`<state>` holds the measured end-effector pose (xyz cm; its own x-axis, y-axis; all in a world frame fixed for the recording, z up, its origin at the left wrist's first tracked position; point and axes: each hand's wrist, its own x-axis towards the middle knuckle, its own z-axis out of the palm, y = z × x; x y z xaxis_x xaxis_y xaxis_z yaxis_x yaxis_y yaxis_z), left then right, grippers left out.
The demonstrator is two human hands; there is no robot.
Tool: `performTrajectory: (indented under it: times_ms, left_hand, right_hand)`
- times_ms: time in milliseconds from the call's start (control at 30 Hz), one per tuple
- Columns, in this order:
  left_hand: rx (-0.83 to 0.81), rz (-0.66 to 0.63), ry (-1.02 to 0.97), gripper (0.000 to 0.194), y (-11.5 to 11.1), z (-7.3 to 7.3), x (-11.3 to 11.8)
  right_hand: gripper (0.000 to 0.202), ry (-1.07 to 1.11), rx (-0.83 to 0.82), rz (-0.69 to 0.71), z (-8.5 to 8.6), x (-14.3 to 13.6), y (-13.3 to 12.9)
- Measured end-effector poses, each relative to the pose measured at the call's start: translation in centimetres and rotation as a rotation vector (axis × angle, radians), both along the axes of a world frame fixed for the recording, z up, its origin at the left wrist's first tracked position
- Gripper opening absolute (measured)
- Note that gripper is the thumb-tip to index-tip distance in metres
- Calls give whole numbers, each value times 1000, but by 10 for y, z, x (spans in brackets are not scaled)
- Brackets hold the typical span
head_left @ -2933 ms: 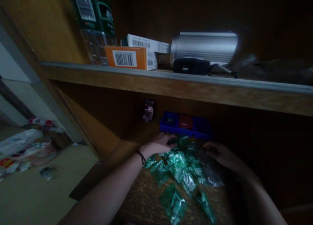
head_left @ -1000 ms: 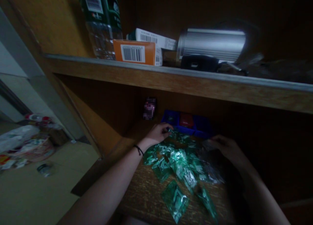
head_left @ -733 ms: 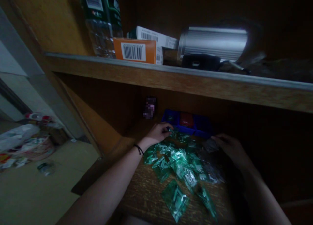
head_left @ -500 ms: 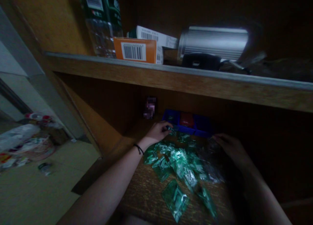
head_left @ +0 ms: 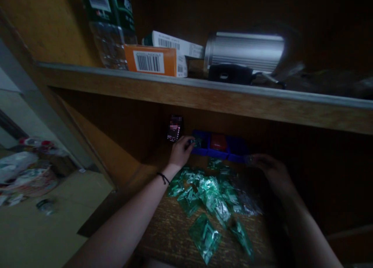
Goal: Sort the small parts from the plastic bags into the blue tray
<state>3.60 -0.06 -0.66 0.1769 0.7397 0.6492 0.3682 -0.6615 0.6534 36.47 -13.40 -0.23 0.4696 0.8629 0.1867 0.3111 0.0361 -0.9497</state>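
My left hand [head_left: 181,150], a dark band on its wrist, pinches a small green plastic packet [head_left: 197,142] at the left compartment of a blue tray [head_left: 217,155]. A red item [head_left: 218,142] fills the tray's middle compartment. By the tray's right end, the closed fingers of my right hand [head_left: 271,167] hold a clear plastic packet [head_left: 249,159], dim and hard to make out. In front of the tray lies a heap of shiny green packets [head_left: 211,190], with clear packets [head_left: 247,202] along its right side. Two green packets lie nearer to me.
A lit phone [head_left: 175,128] leans at the back left. On the shelf [head_left: 163,93] above stand a bottle [head_left: 109,30], an orange box [head_left: 151,60] and a silver cylinder [head_left: 246,52]. A full basket [head_left: 37,180] and another bottle [head_left: 46,207] are on the floor at left.
My left hand has moved from the tray's front edge up to its left compartment with the green packet. My right hand has shifted slightly towards the tray's right end. The view has shifted slightly.
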Motion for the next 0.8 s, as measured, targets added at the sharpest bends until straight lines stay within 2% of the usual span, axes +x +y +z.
performTrajectory:
  times_ms: [100, 200, 267, 400, 500, 567, 700, 800]
  left_hand:
    - [17, -21, 44, 23, 4, 0, 3]
    - [39, -96, 249, 44, 7, -2, 2]
    - [66, -89, 392, 52, 8, -5, -1]
    - [98, -8, 518, 35, 7, -13, -8]
    - [65, -30, 547, 30, 5, -14, -10]
    - [37, -54, 552, 32, 3, -14, -10]
    - [26, -65, 559, 34, 0, -12, -10]
    - [29, -70, 561, 37, -1, -13, -11]
  right_hand:
    - [37, -24, 29, 32, -1, -6, 0]
    - [39, -67, -6, 86, 1, -16, 0]
    - [42, -82, -3, 111, 2, -21, 1]
    - [43, -96, 53, 107, 2, -24, 2]
    - [24, -141, -9, 116, -1, -22, 2]
    - [19, -163, -57, 134, -3, -21, 3]
    - [26, -80, -13, 60, -4, -23, 6]
    - [42, -108, 74, 49, -2, -21, 7]
